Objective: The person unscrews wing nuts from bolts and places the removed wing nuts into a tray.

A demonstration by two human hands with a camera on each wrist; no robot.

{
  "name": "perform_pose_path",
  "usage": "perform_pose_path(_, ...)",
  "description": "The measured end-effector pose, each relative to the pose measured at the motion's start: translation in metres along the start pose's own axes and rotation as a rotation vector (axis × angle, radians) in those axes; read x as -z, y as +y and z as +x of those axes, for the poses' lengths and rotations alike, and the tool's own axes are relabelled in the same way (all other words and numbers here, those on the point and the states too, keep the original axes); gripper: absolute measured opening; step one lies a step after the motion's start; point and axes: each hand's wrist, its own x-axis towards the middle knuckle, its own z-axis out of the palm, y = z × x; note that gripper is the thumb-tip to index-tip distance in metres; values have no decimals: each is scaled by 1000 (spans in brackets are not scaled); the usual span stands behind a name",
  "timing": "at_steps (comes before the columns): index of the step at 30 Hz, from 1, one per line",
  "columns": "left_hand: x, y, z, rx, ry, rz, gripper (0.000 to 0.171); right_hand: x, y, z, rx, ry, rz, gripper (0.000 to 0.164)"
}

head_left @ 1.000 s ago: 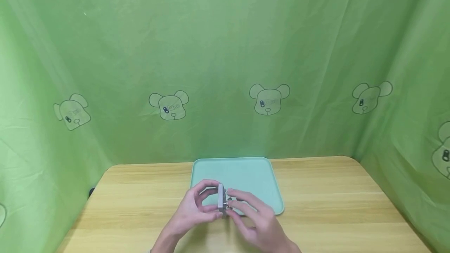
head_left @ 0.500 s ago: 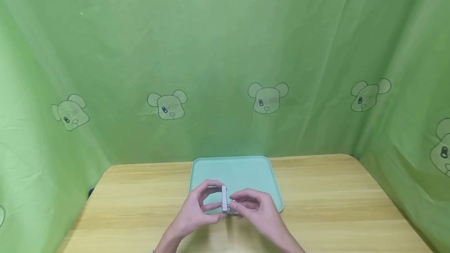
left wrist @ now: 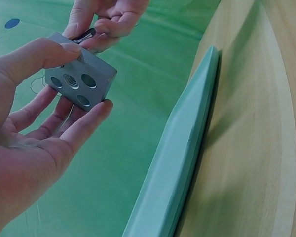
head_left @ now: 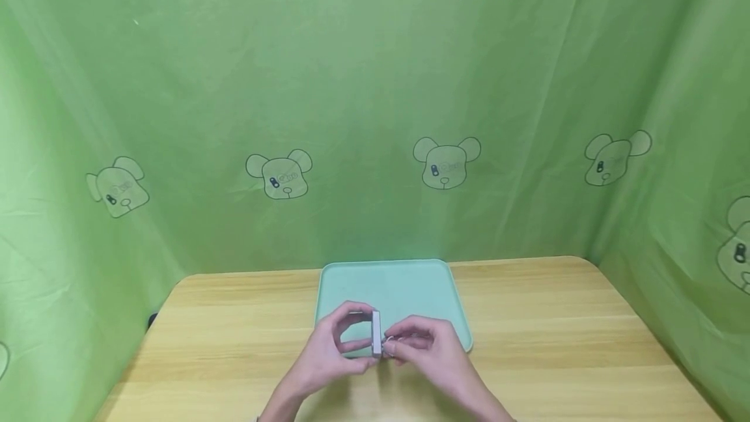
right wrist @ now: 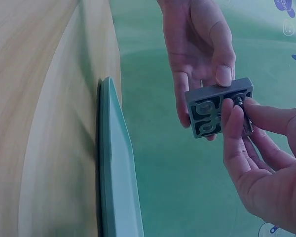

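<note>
Held up over the near part of the tray is a square grey metal block [head_left: 376, 333]. Its left-hand face shows several round holes, one of them threaded, in the left wrist view; its other face, recessed, appears in the right wrist view. My left hand [head_left: 325, 347] grips the block [left wrist: 81, 71] by its edges between thumb and fingers. On the recessed side, my right hand [head_left: 430, 350] pinches a small dark metal screw [right wrist: 247, 126] with a flat, wing-like end. The screw's inner end meets the block, partly hidden by the fingertips.
A mint-green tray [head_left: 392, 279] with a raised rim lies on the light wooden table [head_left: 539, 331]. Green curtains [head_left: 375, 83] printed with bear heads stand behind and on both sides.
The right hand's fingers have gone from loosely spread around the screw to a closer pinch on it. Both hands and the block have shifted slightly right.
</note>
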Motion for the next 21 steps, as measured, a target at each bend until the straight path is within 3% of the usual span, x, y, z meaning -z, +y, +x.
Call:
perform_pose_path(3,0,-1,1,-10,6,-5,64,-3,0,-2,78,43,-54,21)
perform_pose_path(5,0,-1,1,-13,11,-13,64,-5,0,-3,181,77,-121,16)
perform_pose_path(13,3,2,1,36,28,-103,65,-12,3,3,906,187,-460,23)
perform_pose_path(18,5,4,0,54,18,-145,65,-12,-6,6,1159,180,-505,5)
perform_pose_path(21,5,6,0,62,5,-171,64,-11,-12,8,1274,192,-553,9)
